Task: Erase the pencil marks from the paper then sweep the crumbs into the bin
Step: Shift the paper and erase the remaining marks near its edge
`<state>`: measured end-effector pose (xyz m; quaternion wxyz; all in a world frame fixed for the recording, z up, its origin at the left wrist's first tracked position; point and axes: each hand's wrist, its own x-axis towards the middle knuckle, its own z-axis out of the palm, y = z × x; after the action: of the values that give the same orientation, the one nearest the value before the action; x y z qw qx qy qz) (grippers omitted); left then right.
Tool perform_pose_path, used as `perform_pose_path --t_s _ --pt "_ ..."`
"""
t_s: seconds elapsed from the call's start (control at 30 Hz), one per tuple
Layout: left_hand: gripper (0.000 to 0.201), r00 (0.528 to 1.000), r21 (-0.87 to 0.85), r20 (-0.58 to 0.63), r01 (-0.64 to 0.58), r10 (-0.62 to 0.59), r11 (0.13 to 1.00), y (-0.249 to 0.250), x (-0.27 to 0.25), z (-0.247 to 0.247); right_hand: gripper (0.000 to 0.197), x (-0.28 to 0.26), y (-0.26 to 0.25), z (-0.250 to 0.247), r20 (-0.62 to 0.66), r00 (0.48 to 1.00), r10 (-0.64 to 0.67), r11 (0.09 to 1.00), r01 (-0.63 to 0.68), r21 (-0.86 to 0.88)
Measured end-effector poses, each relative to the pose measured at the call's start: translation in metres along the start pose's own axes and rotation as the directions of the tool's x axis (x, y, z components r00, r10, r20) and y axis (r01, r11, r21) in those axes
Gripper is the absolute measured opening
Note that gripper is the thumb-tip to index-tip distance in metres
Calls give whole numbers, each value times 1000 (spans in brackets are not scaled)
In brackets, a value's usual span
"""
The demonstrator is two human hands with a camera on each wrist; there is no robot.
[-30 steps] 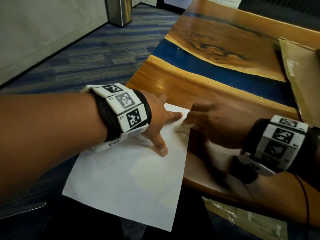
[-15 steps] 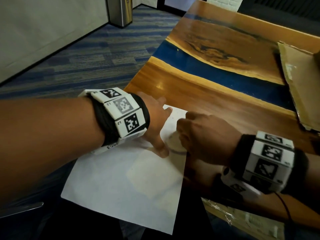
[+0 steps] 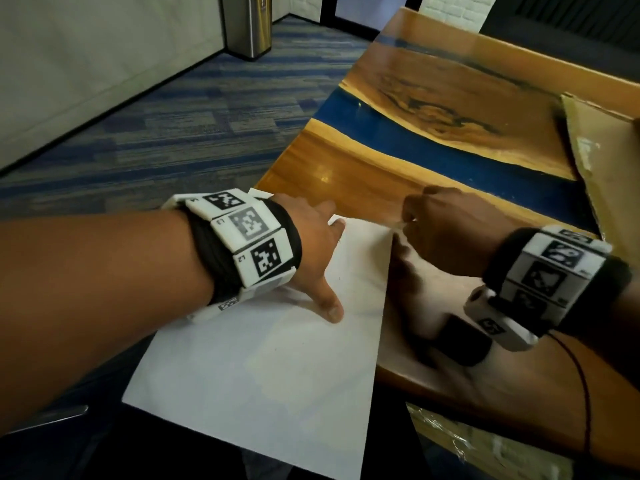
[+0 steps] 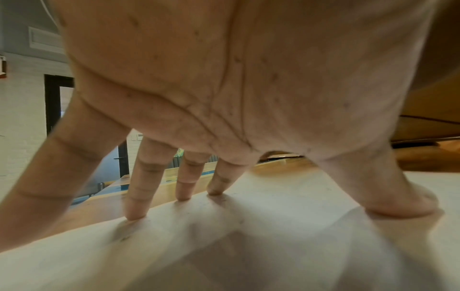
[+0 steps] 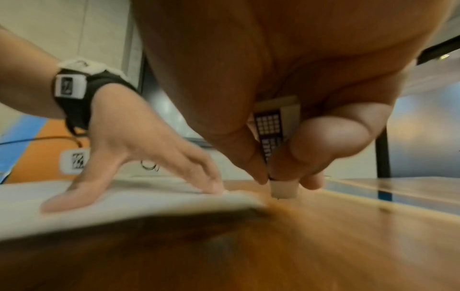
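A white sheet of paper [image 3: 263, 368] lies on the near left corner of the wooden table [image 3: 363, 181], partly overhanging the edge. My left hand [image 3: 322, 251] presses it flat with straight, spread fingers [image 4: 135, 196]. My right hand [image 3: 446, 233] pinches a white eraser [image 5: 282, 190] in a dark patterned sleeve, its tip touching the wood just past the paper's far right corner. Faint pencil marks and a few dark specks show on the paper near my left thumb.
A flat piece of cardboard [image 3: 609, 174] lies at the table's right side. A metal bin [image 3: 247, 24] stands on the carpet far off to the left. A blue resin band [image 3: 450, 147] crosses the tabletop. A plastic-wrapped item [image 3: 485, 448] sits below the table's near edge.
My right hand has slid with the eraser from over the paper out to the right, past the sheet's edge. The left hand stays pressed on the paper.
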<state>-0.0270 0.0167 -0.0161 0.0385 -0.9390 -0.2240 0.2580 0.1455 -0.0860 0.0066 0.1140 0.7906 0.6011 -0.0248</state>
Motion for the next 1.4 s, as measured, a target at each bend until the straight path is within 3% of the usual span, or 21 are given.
perform_pose_path --t_s 0.07,0.13,0.33,0.53,0.7,0.77,0.87,0.93,1.07,1.2,1.3,1.4 --pt "139 1000 -17 -13 -4 3 1000 0 0 1 18 -5 3 -8 -64 998 3 1000 -1 31" --pt "138 1000 -46 -27 -5 4 999 1 0 1 18 -19 -10 -18 -117 991 -69 993 79 89" --pt "134 997 -65 -77 -9 4 998 3 -6 9 27 -49 -58 5 19 963 -268 962 266 54" --pt "139 998 -53 -61 15 -19 998 3 -8 14 22 9 -30 11 -13 995 -95 995 94 -27" --pt "136 998 -119 -52 12 -19 993 2 -10 15 22 -30 -55 16 18 948 -319 947 319 29" --pt "135 999 -122 -49 1 -7 993 1 -9 15 21 -21 -54 16 -11 956 -293 956 293 12" --pt "132 999 -79 -52 -7 3 997 0 -10 15 24 14 -37 11 14 988 -151 988 151 -18" --pt "133 999 -81 -37 -1 -2 997 1 -10 14 26 12 -33 10 15 984 -175 984 176 -20" --pt "134 1000 -156 2 1 -1 988 -1 -13 13 27 -22 -52 17 -20 940 -342 939 342 38" --pt "131 1000 -99 -2 -3 2 995 0 -11 13 27 13 -34 10 -50 972 -231 972 229 -46" --pt "133 1000 -96 21 14 -12 995 1 -10 12 38 -7 -30 14 1 920 -391 920 390 -45" --pt "135 1000 -107 26 16 -14 994 1 -9 12 24 -52 -39 20 104 868 -486 874 482 60"
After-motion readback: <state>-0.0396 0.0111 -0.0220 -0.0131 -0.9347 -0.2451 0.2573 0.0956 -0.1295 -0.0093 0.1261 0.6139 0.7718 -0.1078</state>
